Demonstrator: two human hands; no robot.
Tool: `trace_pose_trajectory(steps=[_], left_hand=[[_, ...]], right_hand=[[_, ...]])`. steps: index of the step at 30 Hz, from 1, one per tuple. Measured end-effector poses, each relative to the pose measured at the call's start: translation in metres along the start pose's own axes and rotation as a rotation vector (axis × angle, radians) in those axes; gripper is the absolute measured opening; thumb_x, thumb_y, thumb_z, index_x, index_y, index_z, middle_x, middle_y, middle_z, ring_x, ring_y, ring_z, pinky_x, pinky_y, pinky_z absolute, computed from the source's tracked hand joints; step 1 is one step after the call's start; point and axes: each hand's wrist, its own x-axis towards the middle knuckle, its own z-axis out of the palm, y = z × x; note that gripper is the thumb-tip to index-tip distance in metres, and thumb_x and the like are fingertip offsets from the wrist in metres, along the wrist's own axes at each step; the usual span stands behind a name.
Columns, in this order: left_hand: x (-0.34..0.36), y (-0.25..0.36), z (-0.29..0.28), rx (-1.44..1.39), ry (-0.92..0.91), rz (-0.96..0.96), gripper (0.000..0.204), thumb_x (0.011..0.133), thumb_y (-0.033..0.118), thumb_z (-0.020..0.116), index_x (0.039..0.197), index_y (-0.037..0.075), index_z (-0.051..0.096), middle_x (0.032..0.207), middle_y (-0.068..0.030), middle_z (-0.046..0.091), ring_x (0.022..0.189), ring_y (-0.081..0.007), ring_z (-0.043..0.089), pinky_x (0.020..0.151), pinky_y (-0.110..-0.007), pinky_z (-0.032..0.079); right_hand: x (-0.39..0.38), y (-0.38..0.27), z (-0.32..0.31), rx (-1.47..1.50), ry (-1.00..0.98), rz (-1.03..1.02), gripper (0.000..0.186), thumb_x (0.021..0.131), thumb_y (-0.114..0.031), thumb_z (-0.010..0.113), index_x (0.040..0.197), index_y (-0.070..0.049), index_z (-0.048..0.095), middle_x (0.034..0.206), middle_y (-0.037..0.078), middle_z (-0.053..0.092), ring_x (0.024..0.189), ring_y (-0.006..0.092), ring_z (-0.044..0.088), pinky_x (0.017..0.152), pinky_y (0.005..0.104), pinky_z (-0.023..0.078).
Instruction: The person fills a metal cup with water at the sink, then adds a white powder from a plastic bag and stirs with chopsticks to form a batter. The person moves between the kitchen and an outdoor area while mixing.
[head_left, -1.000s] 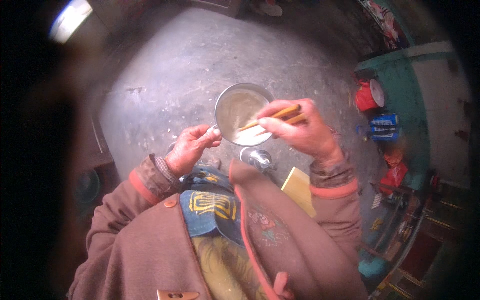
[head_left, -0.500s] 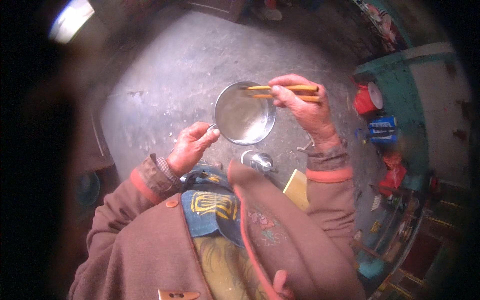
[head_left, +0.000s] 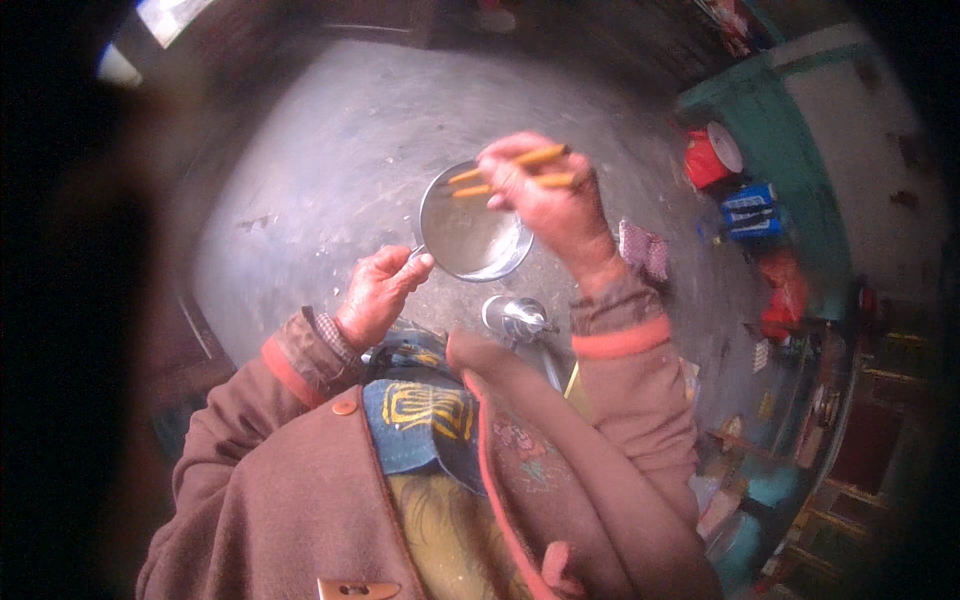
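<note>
Chopsticks [head_left: 548, 155] swung further left over the pot [head_left: 427, 230] since half a second ago; right hand [head_left: 555, 208]'s pinching them, left hand [head_left: 380, 290]'s clamped on the pot's handle [head_left: 418, 251].

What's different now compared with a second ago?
Your right hand has moved forward, away from your body, and slightly left, carrying the chopsticks; their tips went from the near side of the metal pot to its far left. Nothing was picked up or let go. Your left hand still holds the pot's handle.
</note>
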Motion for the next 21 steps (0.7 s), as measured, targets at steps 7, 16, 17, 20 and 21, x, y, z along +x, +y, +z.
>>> trace_pose_trajectory(steps=[7,16,17,20,21], left_hand=[[0.014,0.003,-0.001,-0.088,-0.062,0.035,0.025,0.094,0.026,0.061,0.096,0.001,0.066,0.087,-0.0012,0.064,0.083,-0.0104,0.056,0.079,-0.028,0.046],[0.031,0.013,0.006,-0.110,-0.200,0.023,0.029,0.091,0.030,0.064,0.091,0.001,0.066,0.079,-0.0018,0.062,0.078,-0.0106,0.053,0.073,-0.027,0.043],[0.032,0.015,0.006,-0.097,-0.224,0.014,0.029,0.091,0.030,0.065,0.091,0.001,0.066,0.079,-0.0017,0.062,0.078,-0.0105,0.053,0.073,-0.027,0.043],[0.032,0.021,0.005,-0.082,-0.296,-0.002,0.028,0.091,0.030,0.064,0.090,0.001,0.067,0.080,-0.0017,0.063,0.078,-0.0103,0.053,0.073,-0.027,0.044],[0.032,0.022,0.005,-0.084,-0.328,-0.014,0.028,0.092,0.029,0.064,0.090,0.002,0.067,0.081,-0.0017,0.063,0.078,-0.0103,0.053,0.074,-0.027,0.044]], right_hand=[[-0.017,-0.005,-0.034,-0.120,0.476,0.174,0.008,0.086,-0.008,0.067,0.090,-0.001,0.065,0.076,0.006,0.066,0.056,0.0101,0.062,0.048,0.0219,0.052],[-0.099,-0.025,-0.012,-0.158,0.529,0.254,0.010,0.088,-0.009,0.065,0.092,0.001,0.067,0.077,0.004,0.066,0.059,0.0095,0.062,0.052,0.0214,0.051],[-0.102,-0.030,-0.009,-0.170,0.594,0.210,0.011,0.088,-0.009,0.066,0.092,0.001,0.066,0.077,0.005,0.066,0.060,0.0092,0.062,0.052,0.0214,0.051],[-0.109,-0.042,0.004,-0.250,0.577,0.165,0.011,0.087,-0.009,0.068,0.093,0.000,0.066,0.080,0.006,0.067,0.066,0.0112,0.064,0.057,0.0252,0.051],[-0.111,-0.044,0.009,-0.287,0.481,0.101,0.010,0.087,-0.008,0.068,0.093,0.000,0.066,0.080,0.006,0.067,0.067,0.0116,0.063,0.058,0.0261,0.050]])
